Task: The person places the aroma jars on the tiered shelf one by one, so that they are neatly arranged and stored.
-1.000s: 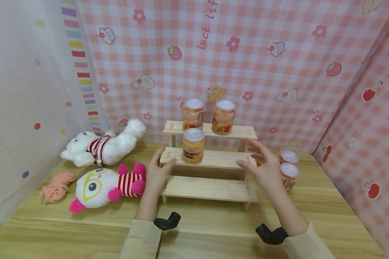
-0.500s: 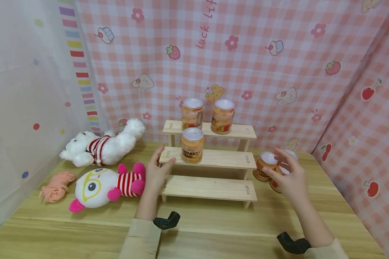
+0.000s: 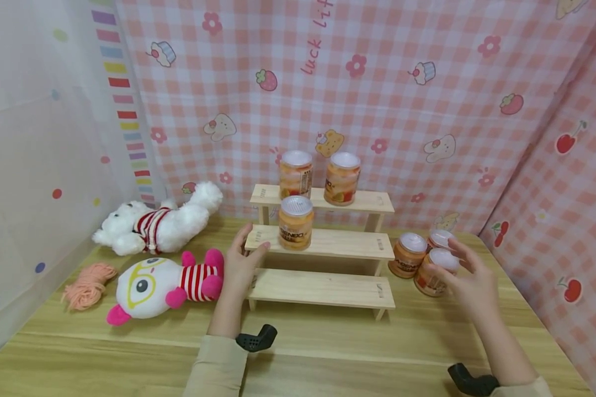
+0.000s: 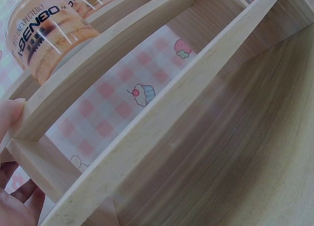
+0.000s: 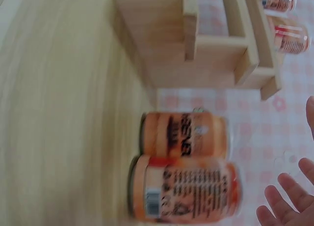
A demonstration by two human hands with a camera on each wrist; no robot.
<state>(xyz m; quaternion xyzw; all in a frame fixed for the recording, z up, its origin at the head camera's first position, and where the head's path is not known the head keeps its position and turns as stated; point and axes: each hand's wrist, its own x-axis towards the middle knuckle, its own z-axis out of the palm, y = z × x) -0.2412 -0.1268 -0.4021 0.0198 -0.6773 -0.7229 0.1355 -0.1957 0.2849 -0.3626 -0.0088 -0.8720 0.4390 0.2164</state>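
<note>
My left hand [image 3: 235, 270] grips the left end of the middle step of a three-tier wooden display stand [image 3: 347, 244], the thumb at its front edge and the fingers behind the side. An orange-labelled can [image 3: 296, 226] with a clear lid is on that step; the left wrist view shows this can [image 4: 54, 34] close up. Two similar cans, one on the left [image 3: 296, 173] and one on the right [image 3: 342, 179], occupy the top step. My right hand [image 3: 477, 289] is beside the nearest can [image 3: 432, 278] of three on the table, its fingers [image 5: 287, 191] spread, holding nothing.
Left of the stand lie a white plush dog [image 3: 174, 223], a pink-and-white plush doll [image 3: 154, 286] and a peach yarn bundle [image 3: 88, 284]. A pink checked curtain [image 3: 377, 110] hangs behind the wooden tabletop [image 3: 338, 350].
My right hand has moved right, away from the stand's right end and over to the cans, bringing all three into view. The left hand has stayed on the stand.
</note>
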